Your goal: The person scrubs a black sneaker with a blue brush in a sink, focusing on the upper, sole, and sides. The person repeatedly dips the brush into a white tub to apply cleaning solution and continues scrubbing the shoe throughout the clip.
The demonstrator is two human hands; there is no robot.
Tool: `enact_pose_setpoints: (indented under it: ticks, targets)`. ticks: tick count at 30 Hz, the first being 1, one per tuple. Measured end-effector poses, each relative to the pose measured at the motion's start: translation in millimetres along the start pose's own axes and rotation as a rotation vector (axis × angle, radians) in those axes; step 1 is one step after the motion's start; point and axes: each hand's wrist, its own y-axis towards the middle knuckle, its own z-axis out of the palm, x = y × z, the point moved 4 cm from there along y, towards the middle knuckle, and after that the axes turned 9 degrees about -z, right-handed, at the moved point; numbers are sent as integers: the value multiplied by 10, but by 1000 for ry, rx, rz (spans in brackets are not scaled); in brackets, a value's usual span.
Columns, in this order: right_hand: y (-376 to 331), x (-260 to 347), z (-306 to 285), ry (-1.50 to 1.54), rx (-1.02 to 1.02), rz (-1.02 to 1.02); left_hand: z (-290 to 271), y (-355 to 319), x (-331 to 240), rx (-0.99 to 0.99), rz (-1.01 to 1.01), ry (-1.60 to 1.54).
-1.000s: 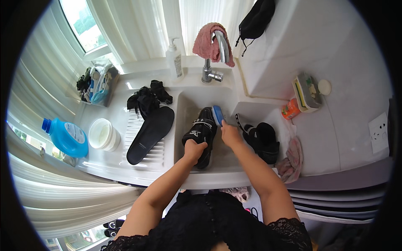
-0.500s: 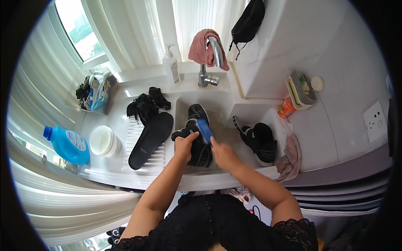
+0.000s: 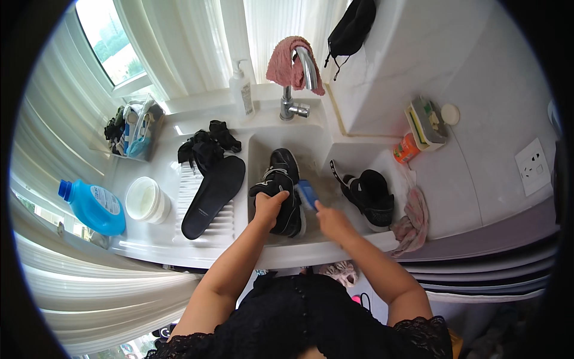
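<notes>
A black shoe (image 3: 286, 169) with a pale sole edge is held over the sink basin (image 3: 263, 140), its toe toward the tap. My left hand (image 3: 270, 206) grips the shoe near its tongue and opening, thumb on top. In my right hand (image 3: 333, 222) is a blue brush (image 3: 307, 193), held by its near end beside the shoe's right side; its bristles are hidden. The second black shoe (image 3: 372, 200) rests at the right of the sink, its strap standing up. A black insole (image 3: 214, 194) lies on the ribbed washboard to the left.
Black shoelaces or cloth (image 3: 206, 149) lie behind the insole. Farther left stand a white tub (image 3: 146, 200) and a blue detergent bottle (image 3: 95, 206). A pink cloth hangs over the tap (image 3: 287, 107), near a pump bottle (image 3: 242, 93). A rag (image 3: 412, 221) drapes the right edge.
The brush has moved right and slightly nearer, from over the shoe's top to beside its right side, with my right hand. My left hand keeps its hold, and the shoe has tilted slightly.
</notes>
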Motion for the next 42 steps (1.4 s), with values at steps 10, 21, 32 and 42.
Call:
enact_pose_setpoints:
  ticks: [10,21,32,42]
  targets:
    - [392,-376,157,94,91,-28,-167,95,166,-94,-131,80]
    - [226,236,26,-21,-125,-307,-124,-24,175,-17,-59,219]
    - [185,18,-446,-72,-278,-245,205,-231,-20,-15,444,929]
    - [569,-206,-1086,602,-566,116,468,-833,-295,155,1133,1094]
